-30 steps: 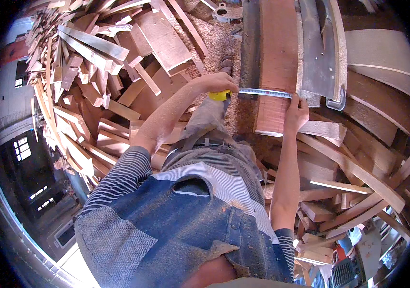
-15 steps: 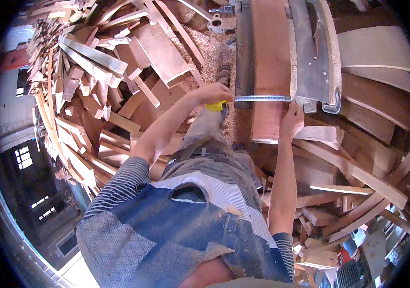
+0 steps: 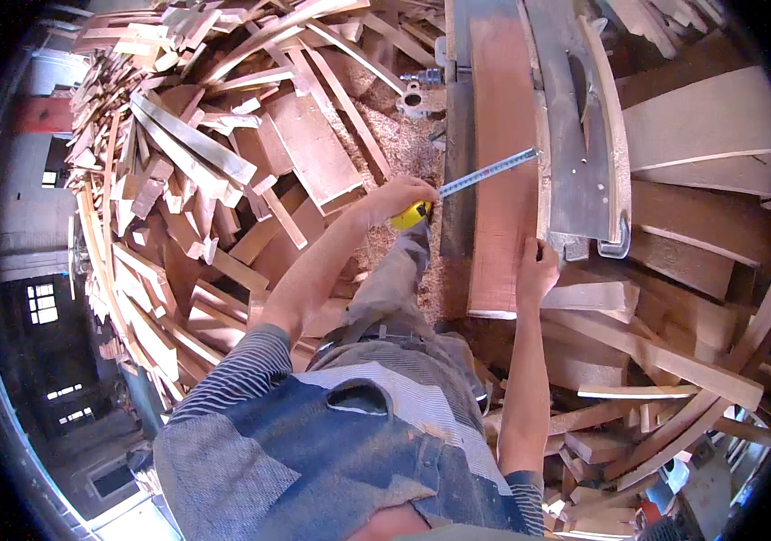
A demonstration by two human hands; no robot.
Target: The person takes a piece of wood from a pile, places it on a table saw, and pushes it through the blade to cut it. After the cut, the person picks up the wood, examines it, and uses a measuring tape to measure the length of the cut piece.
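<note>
A yellow tape measure (image 3: 411, 215) is in my left hand (image 3: 403, 195), whose fingers are wrapped round its case. Its pale blade (image 3: 486, 173) sticks out to the right, slanting away from me over a long reddish wooden board (image 3: 503, 117), its tip free near the board's right edge. My right hand (image 3: 537, 270) is closed at that same edge, close to the board's near end. Its curled fingers hide whatever they may hold. The board lies lengthwise on a dark metal bed (image 3: 459, 144).
Right of the board stand a metal guide (image 3: 581, 180) and a pale curved wooden strip (image 3: 618, 144). Offcuts (image 3: 196, 135) are heaped at left; thick planks (image 3: 701, 225) are stacked at right. Sawdust (image 3: 403, 144) covers the floor beside a metal machine fitting (image 3: 414, 97).
My right hand has come away from the blade's tip and is now at the board's edge. The blade has swung from level to slanting away. My left hand still holds the tape measure.
</note>
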